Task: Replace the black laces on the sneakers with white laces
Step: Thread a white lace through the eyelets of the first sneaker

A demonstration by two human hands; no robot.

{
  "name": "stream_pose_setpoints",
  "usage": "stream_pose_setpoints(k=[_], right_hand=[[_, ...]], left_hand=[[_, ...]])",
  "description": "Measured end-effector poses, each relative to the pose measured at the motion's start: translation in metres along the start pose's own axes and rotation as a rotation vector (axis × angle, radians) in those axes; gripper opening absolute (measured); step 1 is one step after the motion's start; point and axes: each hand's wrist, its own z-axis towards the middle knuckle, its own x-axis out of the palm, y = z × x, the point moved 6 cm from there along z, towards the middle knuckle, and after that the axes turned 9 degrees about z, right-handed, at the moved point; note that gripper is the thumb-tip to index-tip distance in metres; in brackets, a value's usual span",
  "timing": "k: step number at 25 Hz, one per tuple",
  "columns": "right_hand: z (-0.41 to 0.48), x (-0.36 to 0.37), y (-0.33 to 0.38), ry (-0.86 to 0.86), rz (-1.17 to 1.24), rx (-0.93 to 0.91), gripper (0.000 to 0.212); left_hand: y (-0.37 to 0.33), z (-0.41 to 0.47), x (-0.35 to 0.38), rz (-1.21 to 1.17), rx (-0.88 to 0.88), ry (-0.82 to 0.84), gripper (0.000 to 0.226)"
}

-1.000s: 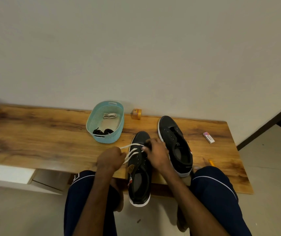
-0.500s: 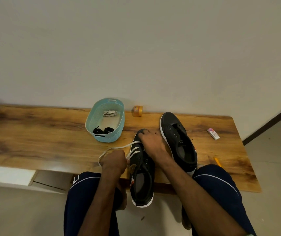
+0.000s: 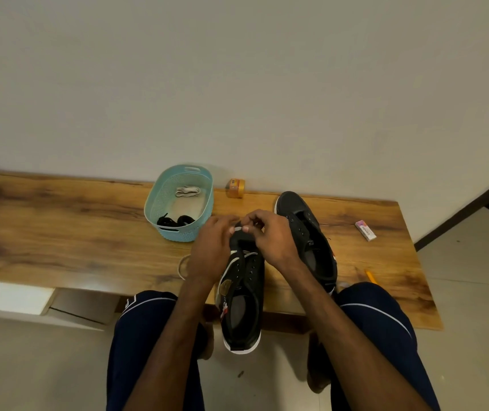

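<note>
The left hand has left its place out beside the near sneaker and come up to the toe end, meeting the right hand. Both sets of fingers now pinch the white lace there. The lace, pulled taut leftward before, lies in a slack loop on the bench.

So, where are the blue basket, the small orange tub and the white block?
blue basket (image 3: 184, 235), head view, front outer wall.
orange tub (image 3: 235, 188), head view, middle of its side.
white block (image 3: 365, 230), head view, middle of its top face.
</note>
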Motion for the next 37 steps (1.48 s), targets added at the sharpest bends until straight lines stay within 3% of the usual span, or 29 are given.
stream_pose_setpoints(k=[3,7,11,18,23,29,32,35,37], right_hand=[[-0.01,-0.004,0.007,-0.03,0.098,0.016,0.018],[-0.018,-0.007,0.004,0.036,-0.063,0.155,0.02],[-0.044,0.008,-0.025,0.472,-0.486,0.447,0.077],[-0.063,0.017,-0.03,0.609,-0.521,0.497,0.1],[-0.078,0.025,-0.016,0.38,-0.591,0.385,0.061],[-0.072,0.006,-0.027,0.09,-0.458,0.394,0.028],[-0.069,0.001,-0.04,0.111,-0.34,0.423,0.026],[-0.074,0.013,-0.046,0.182,-0.26,0.446,0.049],[-0.072,0.015,-0.048,0.189,-0.26,0.454,0.055]], left_hand=[[0.001,-0.001,0.009,-0.098,-0.028,0.036,0.017],[0.007,-0.001,0.011,-0.153,-0.121,0.022,0.01],[0.012,-0.002,0.013,-0.063,-0.179,-0.012,0.008],[0.007,-0.006,0.026,0.146,-0.218,0.028,0.009],[0.006,-0.007,0.029,0.238,-0.246,0.075,0.009],[0.007,-0.014,0.029,0.285,-0.268,0.116,0.006],[0.01,-0.016,0.026,0.284,-0.287,0.104,0.005],[0.018,-0.016,0.022,0.293,-0.332,0.046,0.011],[0.022,-0.019,0.029,0.335,-0.34,0.137,0.018]])
